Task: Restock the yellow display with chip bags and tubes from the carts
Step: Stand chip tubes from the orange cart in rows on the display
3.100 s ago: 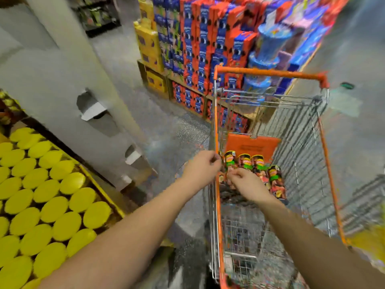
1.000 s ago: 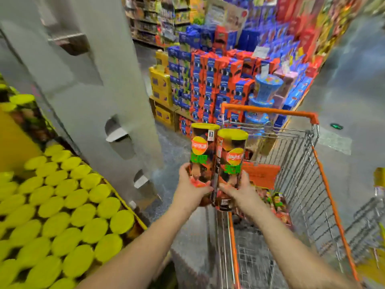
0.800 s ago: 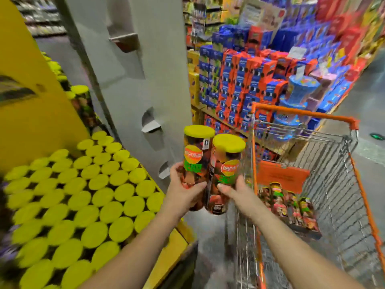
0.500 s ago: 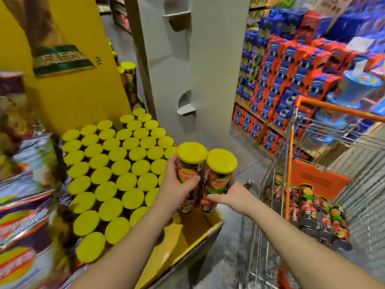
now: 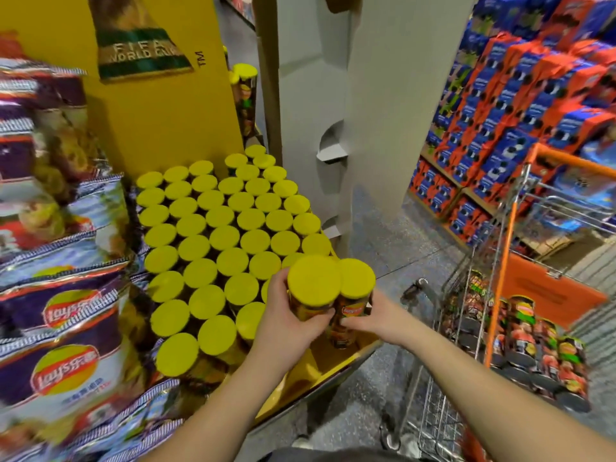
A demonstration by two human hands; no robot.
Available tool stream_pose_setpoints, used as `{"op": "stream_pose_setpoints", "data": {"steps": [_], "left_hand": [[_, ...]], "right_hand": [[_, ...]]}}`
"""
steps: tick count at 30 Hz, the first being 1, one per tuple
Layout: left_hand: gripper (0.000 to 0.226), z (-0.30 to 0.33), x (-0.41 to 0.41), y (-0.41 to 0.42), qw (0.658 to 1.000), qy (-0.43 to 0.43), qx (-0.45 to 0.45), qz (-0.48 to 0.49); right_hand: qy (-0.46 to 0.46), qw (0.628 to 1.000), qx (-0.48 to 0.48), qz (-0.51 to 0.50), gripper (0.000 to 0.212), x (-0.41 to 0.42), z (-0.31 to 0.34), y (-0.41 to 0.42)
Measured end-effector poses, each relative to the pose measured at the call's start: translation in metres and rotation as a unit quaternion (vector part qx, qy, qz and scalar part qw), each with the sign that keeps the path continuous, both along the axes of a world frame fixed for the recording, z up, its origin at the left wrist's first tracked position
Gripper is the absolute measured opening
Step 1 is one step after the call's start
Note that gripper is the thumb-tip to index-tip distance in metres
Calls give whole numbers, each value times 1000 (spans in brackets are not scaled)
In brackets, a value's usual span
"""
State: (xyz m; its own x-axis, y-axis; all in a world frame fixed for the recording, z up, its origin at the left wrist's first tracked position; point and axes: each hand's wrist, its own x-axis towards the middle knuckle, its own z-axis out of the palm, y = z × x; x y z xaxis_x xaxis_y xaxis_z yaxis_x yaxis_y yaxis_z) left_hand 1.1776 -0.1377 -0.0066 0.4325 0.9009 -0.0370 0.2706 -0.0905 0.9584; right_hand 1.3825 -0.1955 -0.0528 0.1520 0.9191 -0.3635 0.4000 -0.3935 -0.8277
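Observation:
Two yellow-lidded chip tubes stand side by side over the near right corner of the yellow display tray [image 5: 336, 368]. My left hand [image 5: 283, 323] grips the left tube [image 5: 313, 285]. My right hand [image 5: 373, 320] grips the right tube [image 5: 355, 288], whose base sits low in the tray's empty corner. Several more tubes [image 5: 220, 235] with yellow lids fill the rest of the tray in rows. Purple chip bags [image 5: 63, 328] are stacked at the left. The orange-framed wire cart [image 5: 500, 295] at the right holds several more tubes [image 5: 540, 351].
A yellow display back panel [image 5: 160, 105] rises behind the tubes. A grey cardboard pillar [image 5: 366, 111] stands between the display and the aisle. Stacked red and blue boxes [image 5: 520, 105] line the far right. Grey floor lies between the tray and the cart.
Both hands lifted two tubes out of the cart, swung them left and lowered them over the display tray's near right corner. My view turned left toward the display.

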Motion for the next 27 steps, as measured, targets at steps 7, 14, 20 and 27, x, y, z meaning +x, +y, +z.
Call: {"op": "stream_pose_setpoints", "data": {"steps": [7, 14, 20, 27], "left_hand": [[77, -1, -9, -6, 1000, 12, 10, -8], [77, 6, -10, 3, 999, -25, 9, 31], [70, -2, -32, -9, 998, -38, -13, 58], [78, -46, -31, -18, 996, 61, -39, 57]], "right_hand": [[-21, 1000, -12, 8, 93, -2, -11, 1], [-9, 999, 9, -42, 79, -4, -21, 12], [-4, 998, 4, -64, 81, -1, -29, 12], [-44, 997, 7, -58, 76, -3, -31, 12]]}}
